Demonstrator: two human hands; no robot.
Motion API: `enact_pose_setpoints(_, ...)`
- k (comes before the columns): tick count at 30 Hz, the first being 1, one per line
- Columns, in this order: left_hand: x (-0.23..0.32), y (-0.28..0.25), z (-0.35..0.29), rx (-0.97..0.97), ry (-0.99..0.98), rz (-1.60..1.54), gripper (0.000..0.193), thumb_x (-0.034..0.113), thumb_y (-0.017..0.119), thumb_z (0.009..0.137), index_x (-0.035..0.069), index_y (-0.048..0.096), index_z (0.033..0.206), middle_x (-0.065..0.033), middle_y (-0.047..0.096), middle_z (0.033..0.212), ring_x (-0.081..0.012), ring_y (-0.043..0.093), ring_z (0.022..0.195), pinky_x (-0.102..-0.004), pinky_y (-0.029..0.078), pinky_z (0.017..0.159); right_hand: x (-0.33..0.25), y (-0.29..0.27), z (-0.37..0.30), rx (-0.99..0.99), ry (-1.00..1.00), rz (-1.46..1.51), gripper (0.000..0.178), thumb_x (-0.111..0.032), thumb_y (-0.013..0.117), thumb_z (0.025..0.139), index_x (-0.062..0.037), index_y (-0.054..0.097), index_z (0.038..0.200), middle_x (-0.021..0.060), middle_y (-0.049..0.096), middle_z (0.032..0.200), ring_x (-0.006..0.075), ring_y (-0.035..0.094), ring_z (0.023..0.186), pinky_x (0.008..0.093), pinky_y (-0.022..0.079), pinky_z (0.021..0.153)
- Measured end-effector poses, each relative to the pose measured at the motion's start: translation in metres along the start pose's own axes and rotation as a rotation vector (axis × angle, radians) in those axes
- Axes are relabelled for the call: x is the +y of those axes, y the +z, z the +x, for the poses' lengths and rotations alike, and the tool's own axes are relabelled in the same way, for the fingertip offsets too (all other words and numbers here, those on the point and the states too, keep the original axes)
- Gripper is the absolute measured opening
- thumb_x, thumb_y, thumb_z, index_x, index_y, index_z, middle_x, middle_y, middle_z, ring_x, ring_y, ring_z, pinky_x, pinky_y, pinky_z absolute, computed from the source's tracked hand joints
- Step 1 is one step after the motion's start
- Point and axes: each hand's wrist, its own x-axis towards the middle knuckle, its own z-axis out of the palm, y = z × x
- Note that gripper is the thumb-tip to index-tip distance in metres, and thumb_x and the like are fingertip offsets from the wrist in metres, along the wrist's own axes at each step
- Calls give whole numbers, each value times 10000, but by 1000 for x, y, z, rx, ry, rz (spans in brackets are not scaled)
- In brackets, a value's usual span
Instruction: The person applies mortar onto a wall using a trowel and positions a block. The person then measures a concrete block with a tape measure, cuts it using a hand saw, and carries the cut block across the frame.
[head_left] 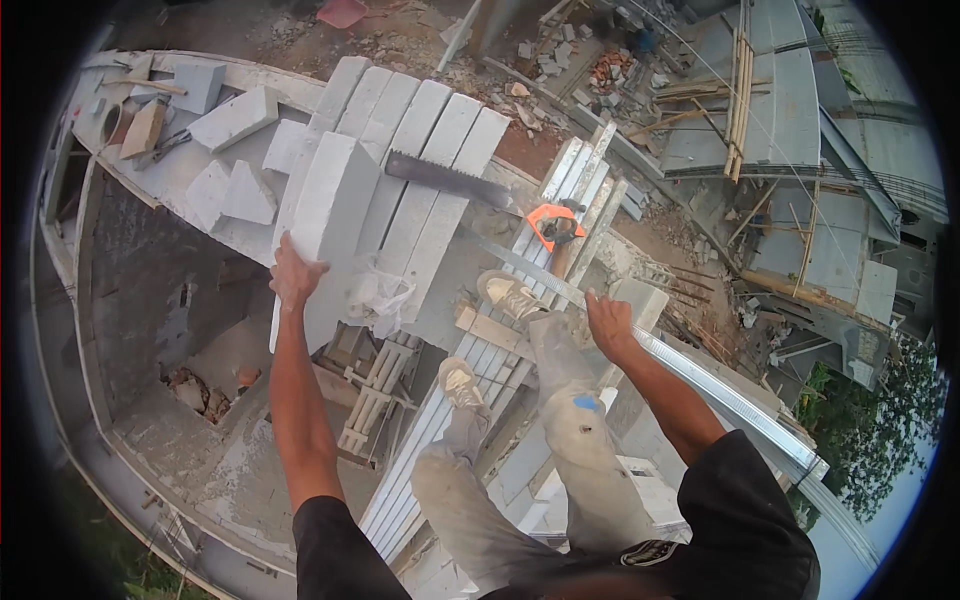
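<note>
My left hand (297,274) grips the near edge of a large white block (325,205), its thumb spread against the block's face. This block stands on edge, tilted, beside a row of long white blocks (420,120). Across the row lies a hand saw (445,180) with a dark toothed blade and an orange and black handle. My right hand (611,325) is closed at a long thin metal strip (530,268) that runs up-left toward the blocks; its fingertips are partly hidden. Crumpled clear plastic (382,292) lies below the left block.
My feet stand on metal channels and planks (480,370) high above lower ground. At left, a deep walled opening (190,300) drops away. Cut block pieces (235,120) lie on the ledge (150,165). Long metal channels (740,405) extend to the right; rubble (560,60) lies below.
</note>
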Motion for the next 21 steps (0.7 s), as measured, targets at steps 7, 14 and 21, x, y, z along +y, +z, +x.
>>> enact_pose_setpoints(7,-5,-72,-98,-89,-127,-7,985,260,837,619,178,316,1452,-161,499,1348,-452,497,1215,-587,401,984,16,-6,-10,-1,30,30,423,-131,504,930,-92,488,1351,119,642,987,303,686,829,423,528,716)
enact_pose_setpoints(14,-63,-94,-254,-121,-273,33,989,246,840,638,174,288,1455,-147,488,1321,-433,503,1201,-582,413,968,61,-55,-71,-217,-66,60,462,-126,546,903,-148,482,1360,167,611,1096,379,653,982,491,527,797)
enact_pose_setpoints(21,-55,-108,-435,-323,-563,19,976,289,831,646,186,292,1454,-140,492,1306,-404,499,1219,-575,419,968,107,-138,-106,-406,-248,143,511,-147,619,830,-128,508,1328,220,620,1151,422,633,1019,495,506,894)
